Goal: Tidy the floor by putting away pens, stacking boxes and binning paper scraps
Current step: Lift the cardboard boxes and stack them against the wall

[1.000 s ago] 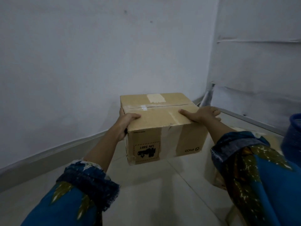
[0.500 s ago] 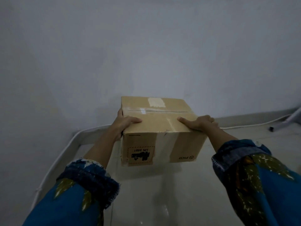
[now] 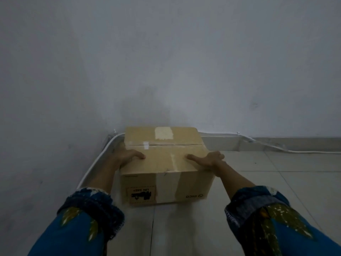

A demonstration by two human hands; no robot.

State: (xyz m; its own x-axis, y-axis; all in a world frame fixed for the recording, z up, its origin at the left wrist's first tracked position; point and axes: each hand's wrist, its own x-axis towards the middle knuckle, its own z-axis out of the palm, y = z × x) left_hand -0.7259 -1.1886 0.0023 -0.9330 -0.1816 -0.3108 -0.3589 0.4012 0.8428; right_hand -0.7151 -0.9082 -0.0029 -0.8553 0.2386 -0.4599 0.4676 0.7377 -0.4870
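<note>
The cardboard box has come down to the floor in the wall corner, left hand and right hand still gripping its sides, probably starting the stack.

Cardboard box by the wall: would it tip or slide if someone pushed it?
The cardboard box is wider than tall, so it probably slides rather than tips. The tiled floor looks smooth, which should help. Its faces look stiff: the left hand and right hand grip its sides without denting them.
</note>
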